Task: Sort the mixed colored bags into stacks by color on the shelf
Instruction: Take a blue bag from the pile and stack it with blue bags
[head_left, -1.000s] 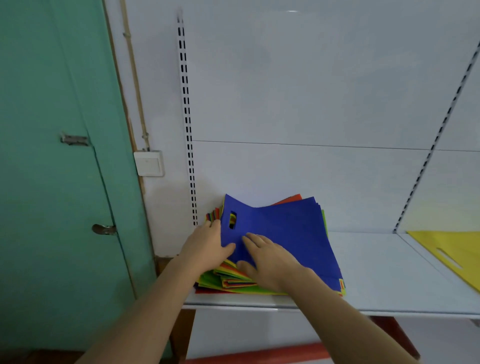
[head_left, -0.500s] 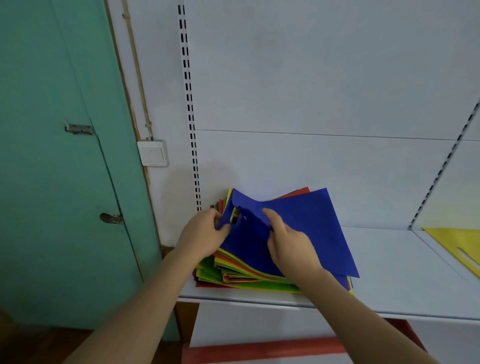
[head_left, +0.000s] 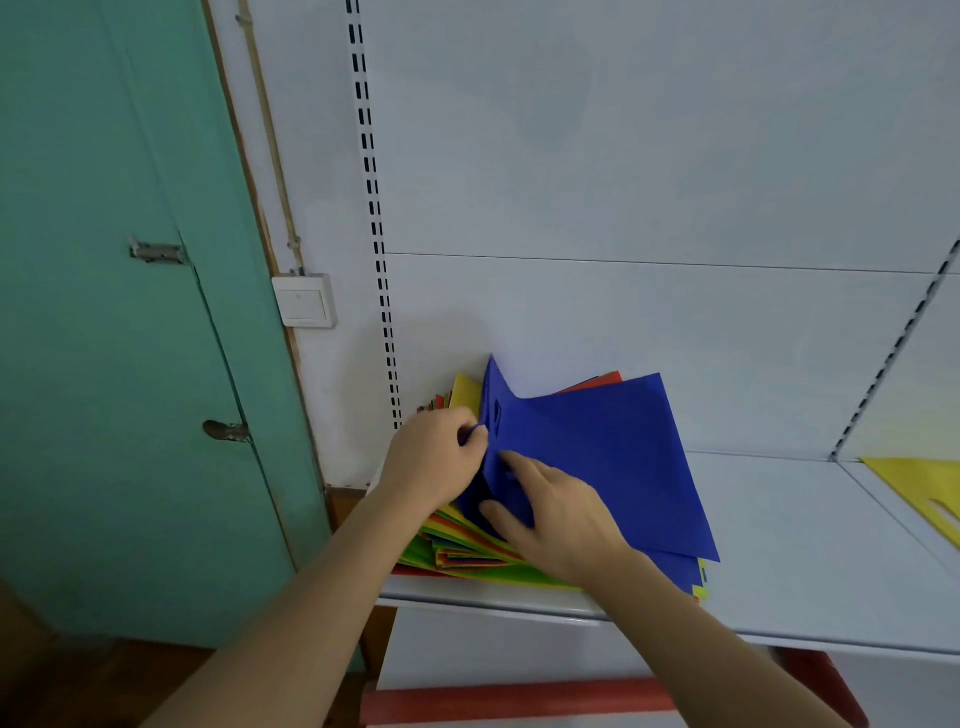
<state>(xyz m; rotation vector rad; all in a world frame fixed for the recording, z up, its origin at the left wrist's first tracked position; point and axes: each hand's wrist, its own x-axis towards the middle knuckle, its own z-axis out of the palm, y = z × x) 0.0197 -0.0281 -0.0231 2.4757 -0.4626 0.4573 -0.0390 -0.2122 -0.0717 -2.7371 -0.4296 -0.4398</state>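
- Blue bag (head_left: 597, 457) lies on top of the mixed pile (head_left: 467, 551) at the left end of the white shelf (head_left: 805, 561), its handle end lifted and curled up toward the back panel.
- Left hand (head_left: 434, 460) pinches the raised handle edge of the blue bag between thumb and curled fingers.
- Right hand (head_left: 558, 512) grips the same bag just beside it, thumb under the near edge and fingers curled over the top.
- Pile beneath shows green, yellow, orange and red edges fanned out at the shelf's front lip.
- Yellow bag (head_left: 919, 488) lies flat on the shelf well apart to the right, partly cut off by the frame edge.
- Wall switch (head_left: 304, 301) and a teal door (head_left: 119, 312) stand to the left of the shelf.
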